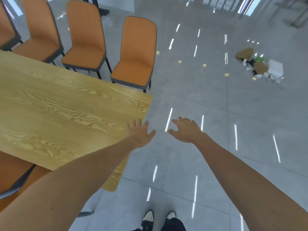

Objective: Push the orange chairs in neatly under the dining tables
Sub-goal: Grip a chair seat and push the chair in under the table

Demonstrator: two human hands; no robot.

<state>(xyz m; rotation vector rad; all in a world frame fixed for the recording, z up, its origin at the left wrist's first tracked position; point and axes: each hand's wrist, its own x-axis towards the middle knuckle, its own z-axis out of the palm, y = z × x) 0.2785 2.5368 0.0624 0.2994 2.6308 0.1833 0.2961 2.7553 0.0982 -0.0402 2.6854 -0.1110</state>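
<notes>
Here the fingers of the left hand (140,135) are spread and slack, pinching nothing, hovering over the near corner of the pale wood-grain dining table (55,110); whether they brush the tabletop I cannot tell; the right hand (186,130) is likewise splayed and empty, held over the glossy grey tiled floor (208,105) just beside the table's end; both bare arms reach forward from the person, whose dark shoes with pale toes (158,219) stand at the table's short end. Further out, along the far long side, stands a row of orange padded chairs with dark metal legs; the nearest orange chair (135,57) sits at the far corner with its seat front about at the table edge, the next orange chair (85,42) similarly placed, and more run off to the left; another orange seat (11,172) shows on the near side at lower left. Well apart, on the floor to the right, lies a heap of brown and white paper rubbish (260,65). No chair is in hand, so this reads as a move between chairs; the next step likely calls for walking round the corner to the nearest chair, taking its backrest with both hands and sliding it straight in, square to the edge.
</notes>
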